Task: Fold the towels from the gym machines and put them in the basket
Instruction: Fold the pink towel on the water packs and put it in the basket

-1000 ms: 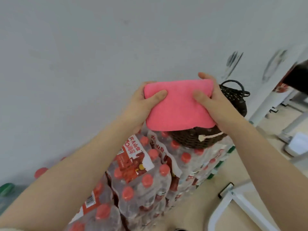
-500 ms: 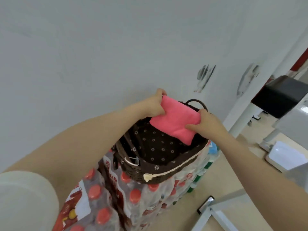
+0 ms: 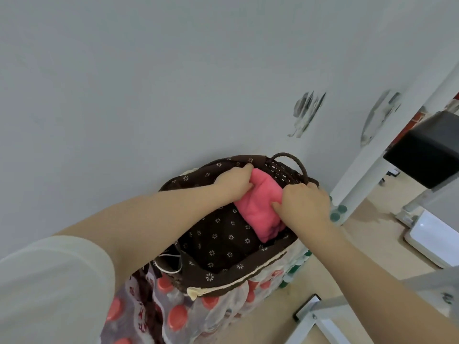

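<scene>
A folded pink towel [image 3: 260, 207] lies inside the dark woven basket [image 3: 238, 281], against its far right side. The basket has a brown flowered lining and a loop handle at the back. My left hand [image 3: 236, 181] grips the towel's far left edge with curled fingers. On the towel's right side my right hand [image 3: 303, 207] holds it from above, fingers curled over the cloth. Part of the towel is hidden under both hands.
The basket stands on stacked packs of red-capped water bottles [image 3: 173, 316] against a grey wall. A white gym machine frame [image 3: 360, 177] with a black pad [image 3: 427, 155] stands at the right. Another white frame bar [image 3: 320, 324] lies low on the beige floor.
Both hands have carried the pink towel from above the basket down into it. The view has moved closer over the basket.
</scene>
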Motion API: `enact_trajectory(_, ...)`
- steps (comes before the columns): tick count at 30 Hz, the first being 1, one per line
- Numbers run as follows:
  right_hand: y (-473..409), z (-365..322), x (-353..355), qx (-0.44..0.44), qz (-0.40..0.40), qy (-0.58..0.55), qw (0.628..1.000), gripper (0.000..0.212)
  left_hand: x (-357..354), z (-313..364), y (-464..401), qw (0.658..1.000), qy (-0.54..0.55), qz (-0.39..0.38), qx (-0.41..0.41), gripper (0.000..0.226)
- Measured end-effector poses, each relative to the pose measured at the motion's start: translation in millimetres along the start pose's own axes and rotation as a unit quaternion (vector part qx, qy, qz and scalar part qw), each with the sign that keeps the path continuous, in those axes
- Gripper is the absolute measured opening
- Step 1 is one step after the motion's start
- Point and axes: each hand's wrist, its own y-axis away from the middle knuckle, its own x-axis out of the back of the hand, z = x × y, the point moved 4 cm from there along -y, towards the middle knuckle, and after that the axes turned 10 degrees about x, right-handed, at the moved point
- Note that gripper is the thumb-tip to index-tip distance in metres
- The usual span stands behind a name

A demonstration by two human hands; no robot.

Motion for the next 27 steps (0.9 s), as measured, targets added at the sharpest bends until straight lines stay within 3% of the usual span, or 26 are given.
enact_trajectory(3,9,-10,5,0.006,0.077,0.050,0.996,0.023,22,-3,9,0.982,-0.176,0.060,0.014,0.023)
enact_trajectory(5,7,-23,13,0.097,0.153,0.075,0.981,0.027,37,-11,18,0.968,-0.249,0.026,0.005,0.024)
enact_trajectory(6,5,-32,13,0.176,0.134,0.072,0.973,0.028,39,-16,24,0.961,-0.274,-0.009,-0.017,0.026)
enact_trajectory(8,-2,-50,1,0.286,0.015,0.038,0.957,0.037,31,-26,43,0.942,-0.302,-0.125,-0.079,0.032)
enact_trajectory(11,-9,-63,-25,0.305,-0.150,0.056,0.939,0.050,10,-45,72,0.897,-0.314,-0.300,-0.082,0.045)
enact_trajectory(13,-11,-63,-42,0.283,-0.220,0.119,0.926,0.056,2,-60,83,0.870,-0.348,-0.345,-0.055,0.048)
enact_trajectory(15,-13,-57,-46,0.242,-0.255,0.167,0.921,0.062,-1,-70,87,0.862,-0.370,-0.343,-0.042,0.049)
enact_trajectory(17,-13,-58,-41,0.221,-0.251,0.162,0.928,0.062,4,-72,89,0.881,-0.348,-0.319,-0.045,0.049)
enact_trajectory(19,-12,-67,-33,0.237,-0.204,0.106,0.944,0.051,19,-66,90,0.926,-0.267,-0.261,-0.062,0.046)
enact_trajectory(22,-4,-88,5,0.287,-0.039,-0.006,0.957,0.038,61,-64,103,0.984,-0.106,-0.122,-0.074,0.037)
enact_trajectory(24,4,-105,38,0.306,0.055,-0.096,0.945,0.036,88,-76,123,0.998,-0.020,-0.009,-0.056,0.033)
enact_trajectory(27,25,-142,74,0.343,0.089,-0.240,0.904,0.029,107,-117,168,0.988,0.043,0.150,0.005,0.028)
